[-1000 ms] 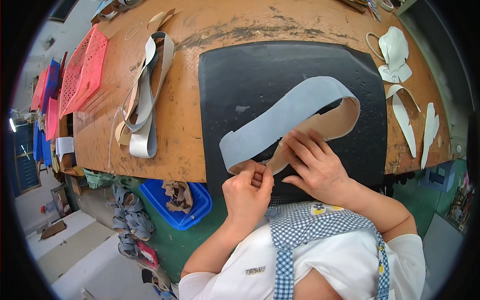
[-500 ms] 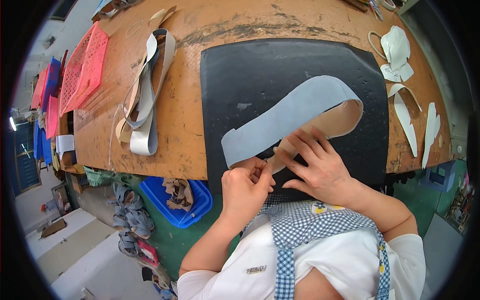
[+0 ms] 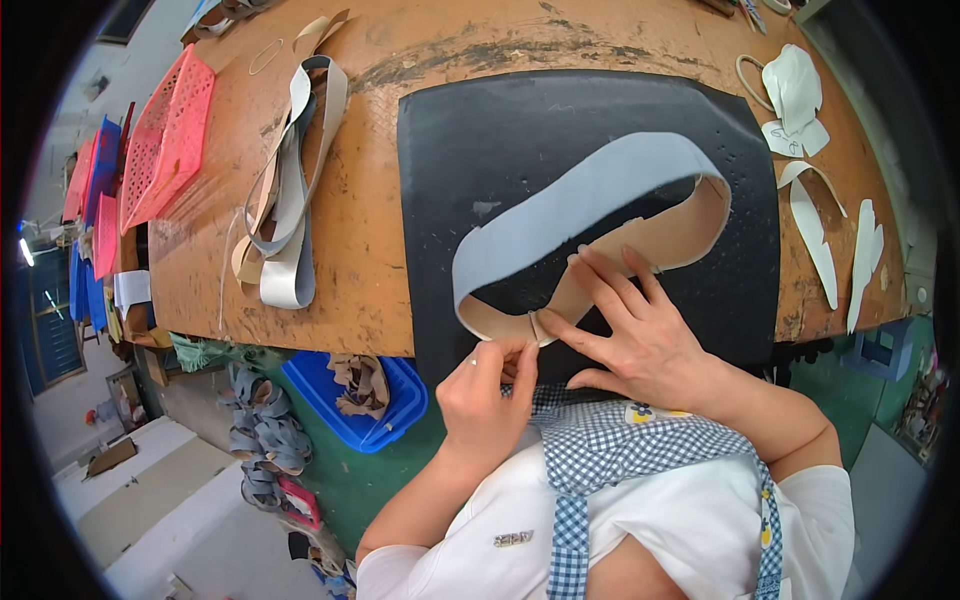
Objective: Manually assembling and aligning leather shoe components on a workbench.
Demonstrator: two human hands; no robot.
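Observation:
A broad strip (image 3: 590,204), light blue outside and tan inside, stands bent into a loop on a black mat (image 3: 590,105). Its two ends meet at the near side, where a join (image 3: 534,326) shows. My left hand (image 3: 482,400) is closed in a pinch at the strip's lower edge by that join; the fingertips are partly hidden. Spread across the tan inner face, the fingers of my right hand (image 3: 635,330) lie flat, the index fingertip close to the join.
More looped strips (image 3: 300,180) lie on the wooden table (image 3: 390,150), left of the mat. A pink basket (image 3: 168,140) stands at the far left. White cut pieces (image 3: 815,235) lie on the right. Below the table's front edge, a blue bin (image 3: 400,400) holds tan scraps.
The loop has opened wider and its left end now curves round toward me. My left hand has moved slightly down and left; my right hand still rests on the strip.

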